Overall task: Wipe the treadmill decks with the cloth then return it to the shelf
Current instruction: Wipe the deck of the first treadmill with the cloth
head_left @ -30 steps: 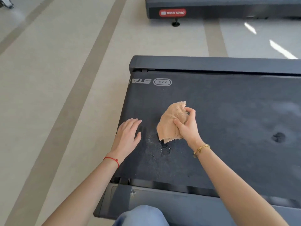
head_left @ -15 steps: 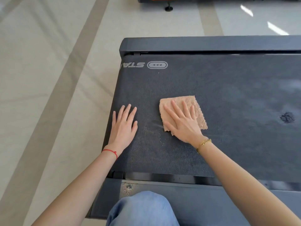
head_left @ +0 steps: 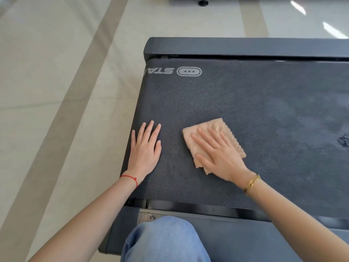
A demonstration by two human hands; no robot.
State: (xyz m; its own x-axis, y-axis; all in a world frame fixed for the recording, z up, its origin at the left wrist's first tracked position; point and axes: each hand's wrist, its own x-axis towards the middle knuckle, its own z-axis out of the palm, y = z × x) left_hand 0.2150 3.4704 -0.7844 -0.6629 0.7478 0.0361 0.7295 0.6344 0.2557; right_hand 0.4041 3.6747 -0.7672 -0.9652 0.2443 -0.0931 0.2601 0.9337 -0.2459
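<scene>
A tan folded cloth [head_left: 224, 129] lies flat on the dark treadmill belt [head_left: 245, 103]. My right hand [head_left: 217, 154] presses on the cloth with straight, spread fingers and covers its lower half. My left hand [head_left: 146, 148] rests flat on the belt near its left edge, a hand's width left of the cloth. A dark spot [head_left: 343, 139] marks the belt far to the right. The shelf is not in view.
The treadmill's grey side rails run along the far edge [head_left: 245, 47] and the near edge [head_left: 236, 235]. My knee in blue jeans [head_left: 164, 241] is at the bottom. A beige striped floor [head_left: 66, 91] lies left. Another machine's foot [head_left: 203, 2] shows at top.
A second ago my right hand held the cloth bunched above the belt. It then laid the cloth flat and now presses it with an open palm. The left hand stayed in place.
</scene>
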